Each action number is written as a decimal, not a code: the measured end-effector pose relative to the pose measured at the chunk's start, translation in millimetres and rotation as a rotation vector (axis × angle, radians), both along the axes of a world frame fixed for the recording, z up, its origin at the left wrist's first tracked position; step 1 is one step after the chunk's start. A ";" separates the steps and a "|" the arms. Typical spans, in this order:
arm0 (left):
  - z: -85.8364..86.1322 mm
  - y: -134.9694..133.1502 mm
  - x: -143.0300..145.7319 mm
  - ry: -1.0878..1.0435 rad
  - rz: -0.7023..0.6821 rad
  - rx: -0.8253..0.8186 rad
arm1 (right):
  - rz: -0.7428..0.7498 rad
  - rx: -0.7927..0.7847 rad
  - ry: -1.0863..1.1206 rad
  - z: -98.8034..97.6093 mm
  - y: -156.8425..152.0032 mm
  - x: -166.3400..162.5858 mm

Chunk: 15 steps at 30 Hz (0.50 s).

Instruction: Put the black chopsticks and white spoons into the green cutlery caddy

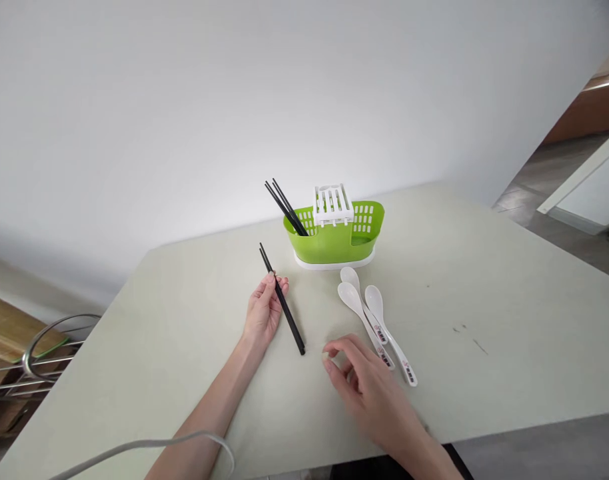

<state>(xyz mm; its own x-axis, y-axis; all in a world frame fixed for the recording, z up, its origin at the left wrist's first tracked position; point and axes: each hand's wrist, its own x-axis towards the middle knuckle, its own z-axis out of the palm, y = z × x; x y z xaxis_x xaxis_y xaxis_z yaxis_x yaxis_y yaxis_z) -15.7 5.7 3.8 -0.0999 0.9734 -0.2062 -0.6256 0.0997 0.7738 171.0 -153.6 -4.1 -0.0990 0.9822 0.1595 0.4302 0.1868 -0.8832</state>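
The left hand [264, 310] pinches two black chopsticks [288, 316] over the table [484, 287]; the right hand [367, 390], half-curled and apparently holding nothing, is beside three white spoons [367, 325]. Beyond, a green basket [332, 248] holds more chopsticks [286, 209].

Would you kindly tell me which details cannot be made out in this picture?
In the head view:
Lower ends of the leaning chopsticks: hidden by the green basket.
Print on the white spoons: too small to read.
Some fingertips of the right hand: hidden by its thumb.
Grey cable: cut off by the bottom edge.
Wire rack: cut off by the left edge.
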 end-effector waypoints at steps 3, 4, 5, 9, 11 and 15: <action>-1.6 -2.8 3.7 -0.023 -0.021 0.012 | -0.011 0.023 -0.020 -7.6 5.2 -15.1; -2.2 -4.3 5.2 -0.031 -0.031 0.013 | -0.021 0.024 -0.022 -9.2 6.0 -19.3; -2.9 -6.0 6.7 -0.040 -0.042 0.011 | -0.033 0.022 -0.019 -10.2 6.5 -23.1; -4.3 -13.7 13.2 -0.079 -0.069 -0.006 | -0.125 0.001 0.022 -10.8 6.4 -32.6; -4.2 -16.6 16.1 -0.096 -0.067 -0.026 | -0.185 0.003 0.044 -11.1 5.5 -34.3; -2.7 -19.8 19.4 -0.133 -0.049 -0.060 | -0.250 0.012 0.055 -13.6 3.3 -34.6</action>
